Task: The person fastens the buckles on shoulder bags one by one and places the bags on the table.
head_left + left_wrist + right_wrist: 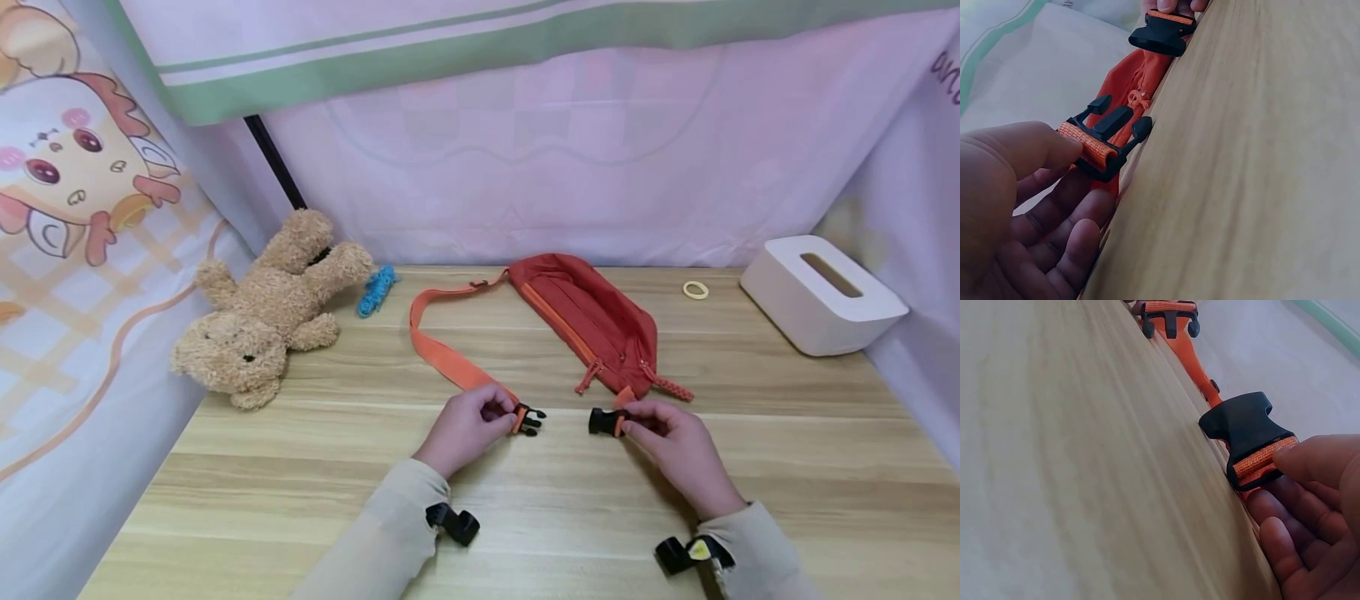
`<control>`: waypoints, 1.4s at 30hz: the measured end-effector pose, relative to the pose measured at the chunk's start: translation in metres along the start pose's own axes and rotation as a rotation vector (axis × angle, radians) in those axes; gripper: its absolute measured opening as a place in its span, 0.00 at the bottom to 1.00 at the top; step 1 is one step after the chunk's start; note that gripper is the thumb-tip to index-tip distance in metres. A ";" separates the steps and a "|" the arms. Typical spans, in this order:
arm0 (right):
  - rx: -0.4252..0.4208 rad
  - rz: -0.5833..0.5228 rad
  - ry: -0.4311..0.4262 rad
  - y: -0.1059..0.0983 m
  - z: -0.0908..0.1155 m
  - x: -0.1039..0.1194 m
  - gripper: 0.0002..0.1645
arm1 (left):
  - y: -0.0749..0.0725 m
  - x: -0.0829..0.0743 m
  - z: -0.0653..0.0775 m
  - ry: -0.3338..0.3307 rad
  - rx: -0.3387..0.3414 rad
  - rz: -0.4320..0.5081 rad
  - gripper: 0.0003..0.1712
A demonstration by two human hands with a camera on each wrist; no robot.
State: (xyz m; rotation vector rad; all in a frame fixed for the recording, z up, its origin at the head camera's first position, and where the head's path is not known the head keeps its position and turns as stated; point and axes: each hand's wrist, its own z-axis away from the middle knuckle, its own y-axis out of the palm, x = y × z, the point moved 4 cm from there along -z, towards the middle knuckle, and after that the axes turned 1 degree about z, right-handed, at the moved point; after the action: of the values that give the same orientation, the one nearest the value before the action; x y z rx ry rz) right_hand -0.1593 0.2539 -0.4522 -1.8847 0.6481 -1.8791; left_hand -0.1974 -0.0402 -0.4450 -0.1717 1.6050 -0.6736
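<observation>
A red waist bag (581,308) lies on the table, its orange strap (450,358) looping out to the left. At the strap's end, my left hand (468,425) pinches the black pronged buckle half (1113,128) between thumb and fingers. My right hand (686,446) pinches the black socket buckle half (1244,431) where orange webbing threads through it. The two halves face each other across a gap and do not touch. In the left wrist view the prongs point toward the socket piece.
A brown teddy bear (262,308) lies at the left, beside a blue bundle of cord (377,290). Toward the back right are a pale yellow ring (695,290) and a white tissue box (821,300). Curtains hang behind the wooden table (525,533).
</observation>
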 end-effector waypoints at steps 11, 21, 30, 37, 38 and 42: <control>0.009 -0.022 0.000 -0.001 0.001 -0.002 0.12 | 0.001 0.002 0.001 -0.003 0.013 0.033 0.03; 0.012 -0.033 -0.019 -0.004 0.002 -0.002 0.13 | 0.004 0.005 -0.001 0.034 0.079 0.081 0.08; 0.003 -0.047 -0.003 -0.003 0.003 -0.002 0.13 | 0.005 0.007 -0.002 0.046 0.101 0.095 0.07; 0.001 -0.097 0.030 0.000 0.003 -0.001 0.15 | 0.004 0.011 0.000 0.037 0.100 0.124 0.06; 0.000 -0.101 0.029 0.000 0.003 -0.001 0.16 | 0.004 0.011 0.000 0.037 0.101 0.128 0.06; 0.003 -0.107 0.017 0.002 0.004 0.000 0.16 | 0.004 0.011 0.001 0.040 0.106 0.135 0.05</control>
State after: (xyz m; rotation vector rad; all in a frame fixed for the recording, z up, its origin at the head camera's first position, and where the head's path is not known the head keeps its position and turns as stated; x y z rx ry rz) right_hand -0.1551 0.2519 -0.4530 -1.9382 0.5600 -1.9627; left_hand -0.1975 -0.0428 -0.4569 0.0275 1.5994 -0.6587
